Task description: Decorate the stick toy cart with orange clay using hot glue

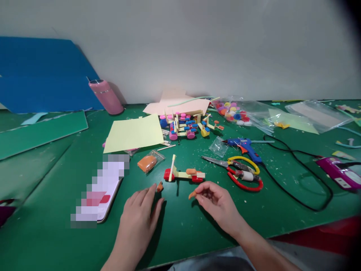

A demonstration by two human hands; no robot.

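Note:
A small craft scooter with red wheels, a cream body and an orange seat stands at the middle of the green table. Just below its right end, my right hand pinches a bit of orange clay between thumb and fingertips. My left hand rests lower left of the scooter, thumb apart from the fingers. Another small orange-brown clay piece lies at its index fingertip, touching or nearly so. Behind the left hand sits a bag of orange clay.
Scissors, a blue glue gun and its black cable lie to the right, near a purple power strip. A phone lies left. Finished scooters, yellow paper and a pink bottle stand or lie behind.

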